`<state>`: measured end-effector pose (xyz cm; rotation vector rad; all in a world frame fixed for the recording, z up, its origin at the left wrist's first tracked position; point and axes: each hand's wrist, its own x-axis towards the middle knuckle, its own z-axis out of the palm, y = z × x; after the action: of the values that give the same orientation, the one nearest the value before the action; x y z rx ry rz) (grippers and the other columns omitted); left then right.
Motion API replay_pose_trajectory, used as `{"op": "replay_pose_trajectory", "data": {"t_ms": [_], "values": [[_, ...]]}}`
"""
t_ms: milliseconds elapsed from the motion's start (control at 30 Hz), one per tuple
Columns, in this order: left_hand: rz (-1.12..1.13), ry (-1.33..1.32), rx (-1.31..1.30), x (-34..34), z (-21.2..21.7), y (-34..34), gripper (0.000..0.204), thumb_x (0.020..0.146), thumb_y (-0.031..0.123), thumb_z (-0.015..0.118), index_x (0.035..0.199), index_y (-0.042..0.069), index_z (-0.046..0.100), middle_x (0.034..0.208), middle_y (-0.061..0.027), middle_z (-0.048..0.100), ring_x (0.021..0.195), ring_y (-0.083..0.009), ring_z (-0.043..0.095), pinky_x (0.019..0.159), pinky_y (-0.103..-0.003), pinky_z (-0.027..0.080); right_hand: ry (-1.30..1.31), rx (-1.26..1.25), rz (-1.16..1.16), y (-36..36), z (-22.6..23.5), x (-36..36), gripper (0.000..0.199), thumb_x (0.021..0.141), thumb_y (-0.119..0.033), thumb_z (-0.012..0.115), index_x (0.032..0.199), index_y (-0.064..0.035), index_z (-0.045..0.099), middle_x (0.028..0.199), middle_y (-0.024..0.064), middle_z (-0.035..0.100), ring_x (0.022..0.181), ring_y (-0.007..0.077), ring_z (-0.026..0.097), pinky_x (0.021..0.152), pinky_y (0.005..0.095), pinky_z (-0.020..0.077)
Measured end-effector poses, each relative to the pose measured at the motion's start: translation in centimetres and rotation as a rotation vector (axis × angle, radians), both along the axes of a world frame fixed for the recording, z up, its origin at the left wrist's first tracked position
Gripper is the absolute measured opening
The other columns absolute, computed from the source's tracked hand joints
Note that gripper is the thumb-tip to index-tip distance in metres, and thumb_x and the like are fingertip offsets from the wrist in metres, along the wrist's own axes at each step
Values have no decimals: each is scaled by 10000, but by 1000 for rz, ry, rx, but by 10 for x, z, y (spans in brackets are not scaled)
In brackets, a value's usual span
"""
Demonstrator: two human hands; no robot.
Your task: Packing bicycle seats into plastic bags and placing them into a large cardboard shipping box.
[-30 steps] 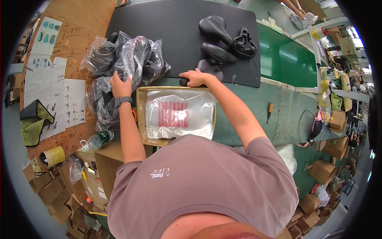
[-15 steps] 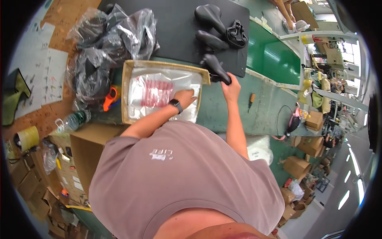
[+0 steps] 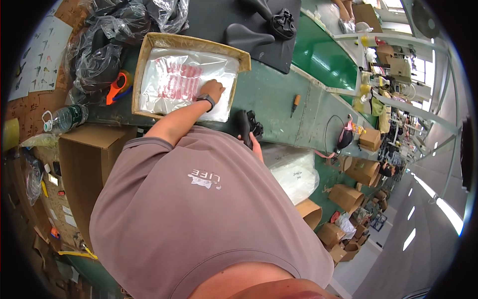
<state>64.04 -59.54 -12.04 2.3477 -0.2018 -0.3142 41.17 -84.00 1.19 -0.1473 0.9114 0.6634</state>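
Well to the left of the left hand lies a clear bottle point(image 3: 72, 118) with a green label, and below it a carton point(image 3: 102, 135) of brown cardboard. Farther out, wrapped saddles point(image 3: 99, 65) sit heaped in crinkled, glossy film, a smooth orange dispenser point(image 3: 116, 90) lying between them and the hand. Next comes a shallow rectangular box point(image 3: 141, 74) with worn cardboard walls, holding slick, shiny bags point(image 3: 172, 84) with red print. The left hand point(image 3: 213, 91) rests on these, fingers curled; whether it pinches one, I cannot tell. Beyond both hands, smooth, tapering loose saddles point(image 3: 244, 37) lie on a matt black mat point(image 3: 211, 16). Apart from the left hand and closer to the body, the right hand point(image 3: 256, 146) grips a black saddle point(image 3: 243, 122) around its lower end, sleek cover leftward, knobbly underside rightward. Right of that hand are an orange-handled tool point(image 3: 297, 99) with a thin dark shaft and, nearer, a puffy, translucent plastic bundle point(image 3: 298, 178).
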Motion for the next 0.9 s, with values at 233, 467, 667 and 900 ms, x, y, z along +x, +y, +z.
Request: {"op": "replay_pose_trajectory", "data": {"t_ms": [233,467,667,900], "values": [[142,220,-319,-16,-22,47,292,1090,254,605,1102,26,786,1020,-169,819,969,-312,795,894,-436,601,-565,-921,230,62,17,50,502,1005,-90,809,1411,-66,515,1064,120,719,833,237,766,721,396,659],[125,234,-301,-15,-5,85,259,1063,178,575,1047,37,792,1001,-179,820,954,-364,793,901,-469,600,-748,-1026,299,127,-42,106,704,931,16,822,1514,-62,435,1126,122,698,825,234,753,729,398,649],[602,-199,-81,5,27,137,214,1103,217,626,1071,62,770,999,-160,797,900,-360,767,855,-454,604,-977,-1804,930,129,-22,130,920,829,-132,892,1610,-45,415,1342,260,734,1254,445,724,1037,520,562],[476,224,-1100,21,136,200,143,1123,196,689,1114,66,751,950,16,742,852,-79,678,805,-269,570,-836,-1061,668,101,-8,140,738,888,-54,842,1524,-17,469,1170,161,738,1039,315,773,867,443,646]]}}
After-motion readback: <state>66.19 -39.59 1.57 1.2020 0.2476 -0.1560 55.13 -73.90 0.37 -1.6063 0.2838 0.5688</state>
